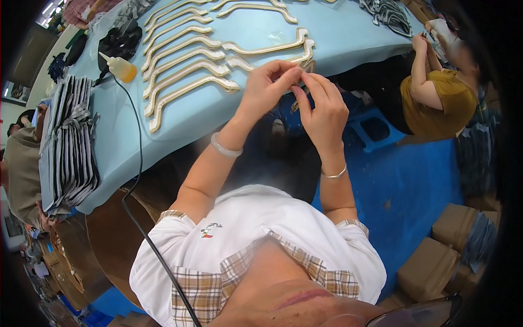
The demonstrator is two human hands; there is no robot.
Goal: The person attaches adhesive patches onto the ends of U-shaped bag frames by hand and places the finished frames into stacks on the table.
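My left hand [265, 90] and my right hand [327, 111] meet in front of me, over the table's near edge, with thumbs and fingertips pinched together. Whatever lies between the fingertips is mostly hidden; a small brownish bit shows below them. Just beyond my hands, curved strips with white faces and tan edges [267, 50] lie on the light blue tabletop [117, 150]. Several more such bent strips [188, 87] are laid in a row to the left of my hands.
A squeeze bottle of yellow liquid [121, 69] lies on the table near a black cable [140, 136]. Stacked grey-black flat pieces [68, 147] fill the left end. A co-worker in a mustard top [438, 103] sits at right, near a blue stool [370, 139]. Cardboard boxes [427, 267] stand lower right.
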